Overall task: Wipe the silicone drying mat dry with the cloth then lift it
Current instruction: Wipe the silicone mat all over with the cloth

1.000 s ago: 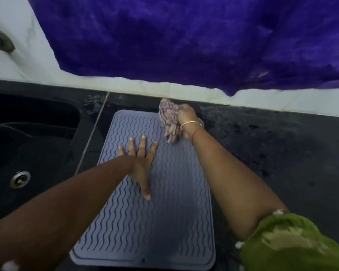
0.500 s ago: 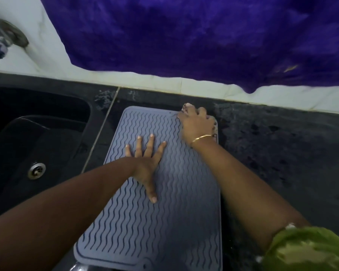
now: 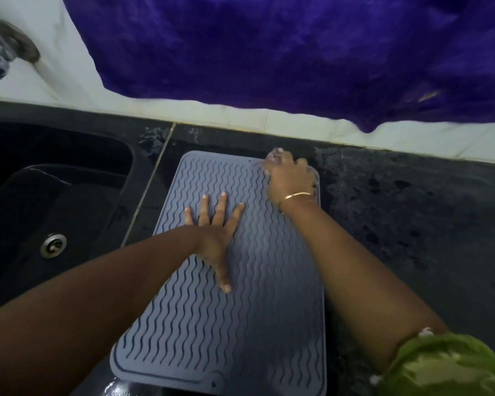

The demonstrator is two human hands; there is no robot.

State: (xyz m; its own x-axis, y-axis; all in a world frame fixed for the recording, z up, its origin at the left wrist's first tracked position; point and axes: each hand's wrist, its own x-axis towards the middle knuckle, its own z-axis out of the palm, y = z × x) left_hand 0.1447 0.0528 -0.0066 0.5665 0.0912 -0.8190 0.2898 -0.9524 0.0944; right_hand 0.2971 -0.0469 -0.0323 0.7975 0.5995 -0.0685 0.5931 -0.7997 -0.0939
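A grey-blue silicone drying mat point(image 3: 240, 324) with wavy ridges lies flat on the black counter, its long side running away from me. My left hand point(image 3: 215, 232) presses flat on the mat's upper middle, fingers spread. My right hand point(image 3: 289, 178) sits at the mat's far right corner, closed over the patterned cloth point(image 3: 273, 153). Only a small pale edge of the cloth shows past the fingertips; the rest is hidden under the hand.
A black sink point(image 3: 49, 212) with a metal drain point(image 3: 53, 244) lies left of the mat. A tap point(image 3: 0, 52) sticks out at the upper left. A purple fabric point(image 3: 297, 52) hangs over the white backsplash. Dark speckled counter point(image 3: 412, 224) stretches right.
My right hand turned palm-down over the cloth and pressed it onto the mat's far right corner, so the cloth is now nearly hidden. The left hand stayed flat on the mat.
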